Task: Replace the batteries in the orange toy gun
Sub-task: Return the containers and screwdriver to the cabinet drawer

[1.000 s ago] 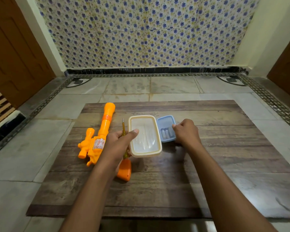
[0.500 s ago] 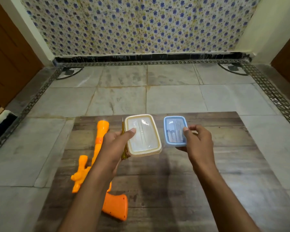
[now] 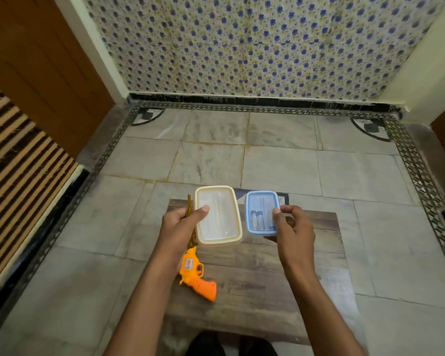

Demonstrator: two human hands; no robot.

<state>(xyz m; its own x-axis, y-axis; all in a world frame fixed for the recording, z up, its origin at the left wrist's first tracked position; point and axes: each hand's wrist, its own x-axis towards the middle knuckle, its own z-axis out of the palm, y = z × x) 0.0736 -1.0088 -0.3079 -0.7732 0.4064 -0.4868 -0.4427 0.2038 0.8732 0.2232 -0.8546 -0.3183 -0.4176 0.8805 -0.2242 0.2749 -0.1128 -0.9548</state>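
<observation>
My left hand (image 3: 181, 227) grips a cream-rimmed clear box (image 3: 218, 216) together with a yellow-handled screwdriver (image 3: 189, 205), both lifted above the board. My right hand (image 3: 293, 227) pinches a small blue box (image 3: 262, 213) with batteries (image 3: 257, 220) visible inside, held up beside the cream box. The orange toy gun (image 3: 197, 276) lies on the wooden board (image 3: 254, 291) below my left hand; only its grip and trigger part show, the rest is hidden by my left arm.
The wooden board lies on a grey tiled floor (image 3: 280, 163). A patterned wall (image 3: 242, 47) stands beyond, a brown door (image 3: 36, 60) at left, a striped mat (image 3: 16, 163) at far left.
Both hands have lifted the two boxes and the screwdriver off the board and higher up. The view has risen, so the board and gun look smaller and lower.
</observation>
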